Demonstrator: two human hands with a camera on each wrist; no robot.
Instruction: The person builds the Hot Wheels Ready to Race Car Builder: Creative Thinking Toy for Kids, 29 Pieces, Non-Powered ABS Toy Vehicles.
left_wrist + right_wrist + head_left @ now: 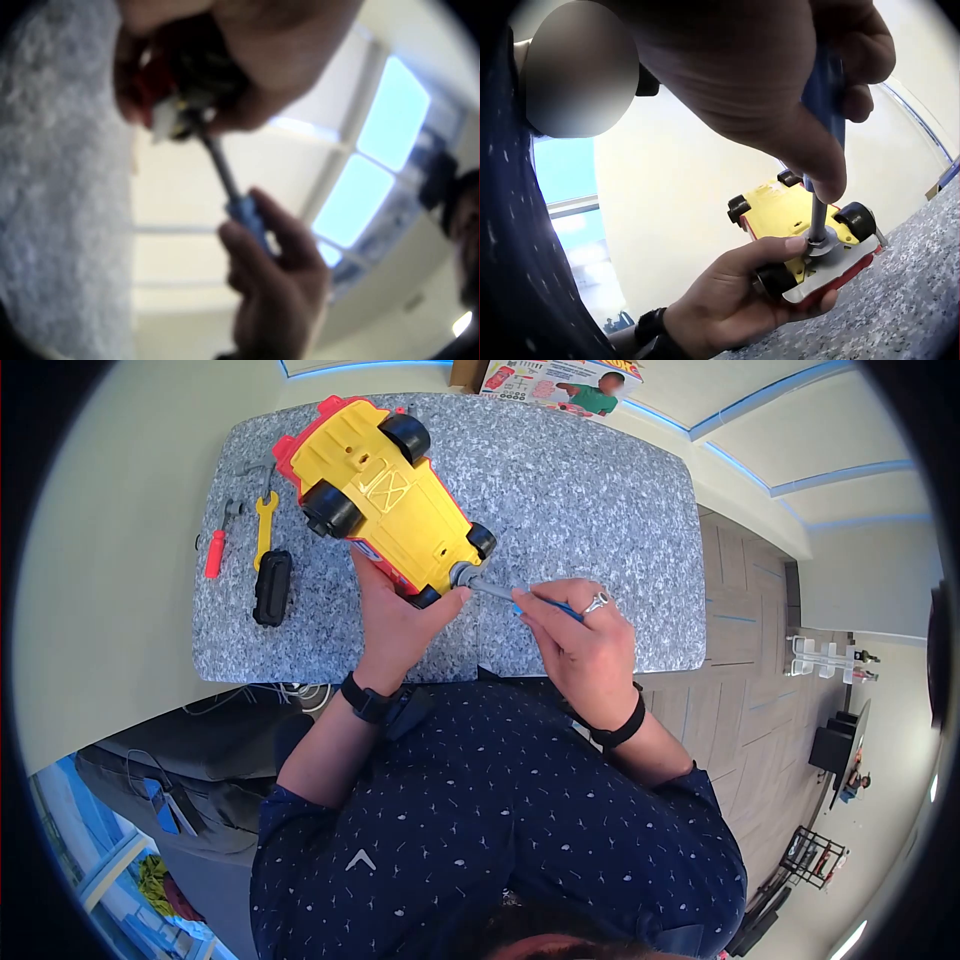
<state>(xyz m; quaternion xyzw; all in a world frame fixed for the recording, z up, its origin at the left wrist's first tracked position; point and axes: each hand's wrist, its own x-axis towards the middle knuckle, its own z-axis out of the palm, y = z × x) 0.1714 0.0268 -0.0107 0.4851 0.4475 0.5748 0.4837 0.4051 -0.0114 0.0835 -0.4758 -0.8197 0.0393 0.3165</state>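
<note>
A toy car (pixel 390 485) is tipped over, its yellow underside showing and its red body behind, with black wheels at the corners. My left hand (pixel 395 620) holds it by the near end, thumb laid along the underside beside a wheel. In my right hand (pixel 592 650) is a toy screwdriver (pixel 825 105) with a blue handle, gripped between thumb and fingers. Its grey shaft (pixel 819 214) meets a round grey piece (pixel 823 246) on the car's near end. In the left wrist view the car is blurred and largely hidden by the left hand.
On the speckled grey table (pixel 590 490), to the left, lie a yellow wrench (pixel 265 525), a red-handled tool (pixel 215 553) and a black oblong part (pixel 272 590). A printed box (pixel 540 385) stands beyond the far edge. A dark bag (pixel 190 745) is at the lower left.
</note>
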